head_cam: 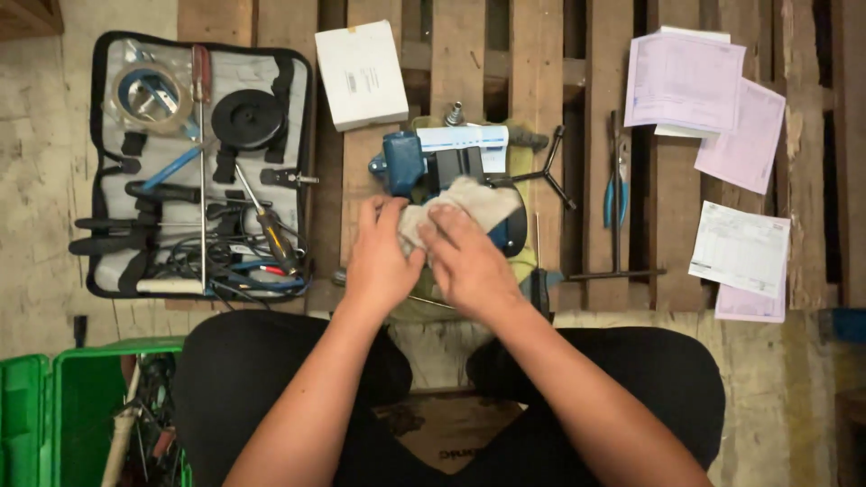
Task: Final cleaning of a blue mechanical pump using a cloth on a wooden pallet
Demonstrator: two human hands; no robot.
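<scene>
Both my hands press a beige rag [483, 200] onto a blue machine part [403, 162] that lies on a wooden pallet [460, 63]. My left hand [381, 257] grips the rag's near left end. My right hand [469, 261] lies flat over the rag, fingers pointing up and left. The part sits on a yellow-green cloth [521, 155], with a white label on top and a metal fitting at its far end. My hands and the rag hide most of its body.
An open tool pouch [203, 167] with screwdrivers, pliers and tape lies to the left. A white box [362, 74] rests above the part. Blue-handled pliers [616, 185], a T-handle wrench [615, 261] and pink and white papers [713, 117] lie to the right. A green crate [81, 406] stands at lower left.
</scene>
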